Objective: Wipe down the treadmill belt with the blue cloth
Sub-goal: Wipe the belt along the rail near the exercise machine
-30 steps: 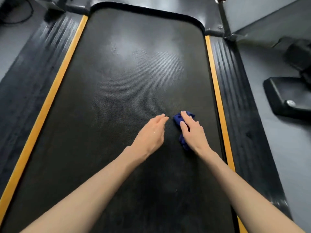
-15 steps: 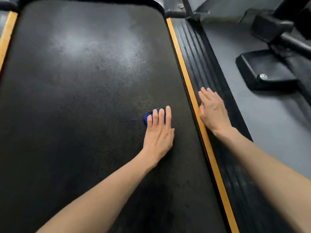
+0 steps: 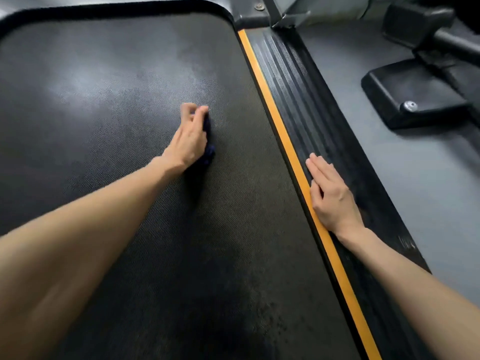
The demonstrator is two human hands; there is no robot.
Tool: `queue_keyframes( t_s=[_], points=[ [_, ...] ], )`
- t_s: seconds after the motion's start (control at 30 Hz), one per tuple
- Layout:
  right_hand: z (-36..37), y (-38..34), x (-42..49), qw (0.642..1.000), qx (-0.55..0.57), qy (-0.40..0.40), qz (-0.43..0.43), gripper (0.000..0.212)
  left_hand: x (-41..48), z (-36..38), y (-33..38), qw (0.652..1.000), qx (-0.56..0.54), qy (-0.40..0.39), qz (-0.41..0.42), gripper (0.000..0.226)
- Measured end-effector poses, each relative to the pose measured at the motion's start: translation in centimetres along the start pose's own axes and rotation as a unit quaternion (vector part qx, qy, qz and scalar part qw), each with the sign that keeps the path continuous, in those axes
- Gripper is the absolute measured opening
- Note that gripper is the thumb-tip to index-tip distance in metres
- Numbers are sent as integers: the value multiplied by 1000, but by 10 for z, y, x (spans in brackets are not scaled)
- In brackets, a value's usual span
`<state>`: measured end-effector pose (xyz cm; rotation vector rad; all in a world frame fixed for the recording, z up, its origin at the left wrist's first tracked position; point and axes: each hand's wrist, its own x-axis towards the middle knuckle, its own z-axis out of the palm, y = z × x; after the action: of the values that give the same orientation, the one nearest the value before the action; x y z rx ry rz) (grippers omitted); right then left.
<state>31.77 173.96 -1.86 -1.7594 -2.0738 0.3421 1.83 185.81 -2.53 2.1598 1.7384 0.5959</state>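
Note:
The dark textured treadmill belt (image 3: 109,105) fills most of the view. My left hand (image 3: 191,137) is stretched forward on the belt's right half and lies over the blue cloth (image 3: 209,151). Its blurred fingers and thumb curl round the cloth. Only a dark blue edge of the cloth shows at the hand's right side. My right hand (image 3: 331,197) rests flat with straight fingers on the black ribbed side rail (image 3: 293,81), just right of the orange stripe (image 3: 275,120).
A raised black rim (image 3: 124,7) bounds the far end of the belt. To the right lies grey floor (image 3: 405,178), with the black foot of another machine (image 3: 407,94) and its bar. A metal upright base (image 3: 283,16) stands at the rail's far end.
My left hand has slid forward along the belt with the cloth, and its fingers have gone from flat to curled. My right hand stays on the side rail.

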Motion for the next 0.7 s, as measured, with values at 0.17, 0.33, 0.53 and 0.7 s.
queue_keyframes(
  t_s=[0.17,0.33,0.53,0.7],
  points=[
    [3,0,0,1000,-9,7,1,44,16,22,12,954,-4,172,-244,52],
    [5,0,-1,1000,-14,14,-1,44,27,43,26,981,14,134,-138,33],
    [4,0,-1,1000,-12,14,-2,44,12,36,32,991,-65,61,95,29],
    [3,-1,-2,1000,-18,14,1,44,-101,51,75,908,-121,-185,355,37]
  ],
)
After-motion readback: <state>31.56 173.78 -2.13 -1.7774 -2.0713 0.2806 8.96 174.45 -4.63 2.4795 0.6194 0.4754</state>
